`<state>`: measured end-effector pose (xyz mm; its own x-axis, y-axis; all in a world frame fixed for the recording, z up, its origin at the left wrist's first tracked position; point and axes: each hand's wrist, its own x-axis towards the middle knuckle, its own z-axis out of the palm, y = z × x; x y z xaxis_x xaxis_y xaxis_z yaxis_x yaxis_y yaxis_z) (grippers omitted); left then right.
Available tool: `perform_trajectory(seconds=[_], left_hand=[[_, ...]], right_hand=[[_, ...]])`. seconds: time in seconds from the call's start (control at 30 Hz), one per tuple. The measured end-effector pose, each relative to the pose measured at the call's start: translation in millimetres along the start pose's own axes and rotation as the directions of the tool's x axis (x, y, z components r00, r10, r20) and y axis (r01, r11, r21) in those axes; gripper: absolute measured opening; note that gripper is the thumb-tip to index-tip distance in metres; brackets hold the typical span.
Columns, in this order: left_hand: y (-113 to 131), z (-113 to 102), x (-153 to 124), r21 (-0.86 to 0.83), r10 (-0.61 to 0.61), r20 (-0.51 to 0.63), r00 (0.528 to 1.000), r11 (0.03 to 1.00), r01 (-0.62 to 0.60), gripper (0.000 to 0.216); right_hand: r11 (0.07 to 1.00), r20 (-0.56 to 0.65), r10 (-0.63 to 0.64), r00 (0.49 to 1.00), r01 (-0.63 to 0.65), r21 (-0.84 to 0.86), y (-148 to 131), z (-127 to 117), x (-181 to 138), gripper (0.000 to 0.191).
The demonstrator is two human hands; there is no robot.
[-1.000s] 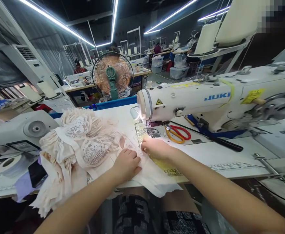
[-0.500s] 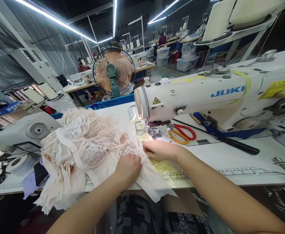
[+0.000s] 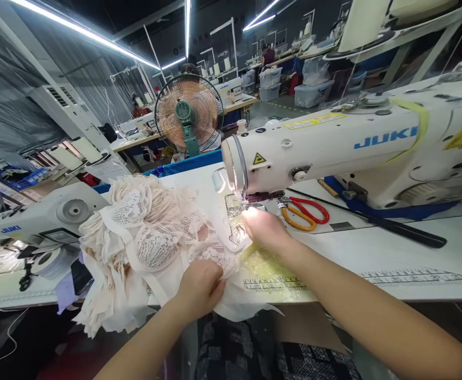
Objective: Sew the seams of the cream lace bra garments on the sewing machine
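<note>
Head: right hand (image 3: 266, 230) nearer sewing machine (image 3: 326, 145)

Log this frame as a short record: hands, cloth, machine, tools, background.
Left hand: fingers curled, on pale cloth at the near edge of the lace pile; grip unclear
Right hand: beside the needle area; anything held is hidden
Lace pile: cream garments heaped left of the machine
Machine: white, blue JUKI lettering, needle area brightly lit
Scissors: red and orange handles, on the table, right of the right hand
Ruler strip: along the table's near edge
Background: fan beyond the table
</note>
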<state>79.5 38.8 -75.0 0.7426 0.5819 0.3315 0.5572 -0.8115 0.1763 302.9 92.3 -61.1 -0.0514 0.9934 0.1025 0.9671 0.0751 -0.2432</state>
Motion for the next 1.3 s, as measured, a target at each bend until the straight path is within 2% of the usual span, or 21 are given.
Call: perform_trajectory(seconds=[0.1, 0.2, 0.33, 0.4, 0.43, 0.5, 0.57, 0.67, 0.8, 0.87, 0.93, 1.0, 1.07, 1.1, 1.13, 1.17, 1.2, 1.23, 1.3], left_hand=[[1, -9, -10, -0.083, 0.043, -0.078, 0.996, 0.995, -0.049, 0.012], [-1, -18, -24, -0.149, 0.01, -0.155, 0.988, 0.988, -0.033, 0.008], [-4, -19, -36, -0.18, -0.029, -0.194, 0.981, 0.984, -0.006, 0.007], [-2, -15, -37, -0.165, -0.018, -0.209, 0.978, 0.986, -0.017, 0.006], [-1, -12, -36, -0.153, -0.008, -0.216, 0.976, 0.988, -0.026, 0.006], [3, -7, -35, -0.121, 0.026, -0.217, 0.976, 0.991, -0.053, 0.007], [6, -4, -34, -0.083, 0.062, -0.188, 0.98, 0.993, -0.079, 0.01], [10, -1, -33, -0.002, 0.107, -0.117, 0.987, 0.994, -0.108, 0.015], [18, -3, -25, 0.201, 0.146, -0.037, 0.989, 0.97, -0.136, 0.021], [22, -7, -20, 0.194, 0.13, -0.019, 0.991, 0.973, -0.124, 0.022], [22, -12, -21, 0.093, 0.118, -0.042, 0.992, 0.989, -0.114, 0.018], [19, -17, -28, -0.011, 0.063, -0.161, 0.985, 0.998, -0.065, 0.01], [11, -18, -42, -0.141, -0.157, -0.308, 0.938, 0.983, 0.118, 0.015], [7, -17, -50, -0.253, -0.318, -0.32, 0.893, 0.937, 0.242, 0.021], [3, -15, -57, -0.398, -0.471, -0.255, 0.844, 0.847, 0.352, 0.031], [0, -12, -63, -0.554, -0.565, -0.125, 0.816, 0.722, 0.415, 0.041], [-2, -8, -66, -0.69, -0.579, 0.034, 0.815, 0.576, 0.438, 0.05], [-3, -5, -66, -0.795, -0.531, 0.166, 0.831, 0.426, 0.431, 0.06], [-3, 2, -60, -0.902, -0.431, 0.286, 0.856, 0.18, 0.392, 0.071]], right_hand=[[0.996, -0.034, 0.077, 0.996, -0.078, -0.037, 5, 2, 4, 0.018], [0.99, -0.044, 0.13, 0.991, -0.132, -0.057, 6, -4, 3, 0.021], [0.995, -0.032, 0.087, 0.996, -0.088, -0.05, -17, -18, -30, 0.023], [1.0, -0.031, 0.015, 0.999, -0.014, 0.022, -36, -16, -59, 0.028], [0.989, -0.005, -0.003, 1.0, 0.004, 0.148, -45, -13, -73, 0.033], [0.914, 0.102, -0.097, 0.99, 0.048, 0.403, -59, 0, -95, 0.036], [0.827, 0.168, -0.138, 0.976, 0.02, 0.562, -66, 15, -107, 0.035], [0.792, 0.12, -0.098, 0.988, 0.005, 0.61, -69, 31, -110, 0.03], [0.785, 0.048, -0.029, 0.998, -0.007, 0.619, -65, 31, -107, 0.024], [0.715, 0.097, -0.034, 0.995, -0.043, 0.697, -61, 29, -105, 0.028], [0.583, 0.179, -0.079, 0.981, -0.101, 0.806, -55, 28, -103, 0.033], [0.386, 0.259, -0.114, 0.959, -0.197, 0.901, -50, 29, -99, 0.039], [0.155, 0.305, -0.1, 0.947, -0.288, 0.945, -46, 32, -96, 0.048], [0.045, 0.321, -0.08, 0.944, -0.319, 0.947, -44, 33, -94, 0.053], [-0.055, 0.339, -0.063, 0.939, -0.342, 0.938, -43, 34, -93, 0.057], [-0.136, 0.357, -0.059, 0.932, -0.362, 0.922, -43, 35, -92, 0.06], [-0.198, 0.375, -0.071, 0.924, -0.382, 0.903, -43, 35, -92, 0.062], [-0.239, 0.395, -0.101, 0.913, -0.408, 0.881, -43, 35, -93, 0.062], [-0.269, 0.43, -0.199, 0.881, -0.471, 0.84, -43, 33, -95, 0.061]])
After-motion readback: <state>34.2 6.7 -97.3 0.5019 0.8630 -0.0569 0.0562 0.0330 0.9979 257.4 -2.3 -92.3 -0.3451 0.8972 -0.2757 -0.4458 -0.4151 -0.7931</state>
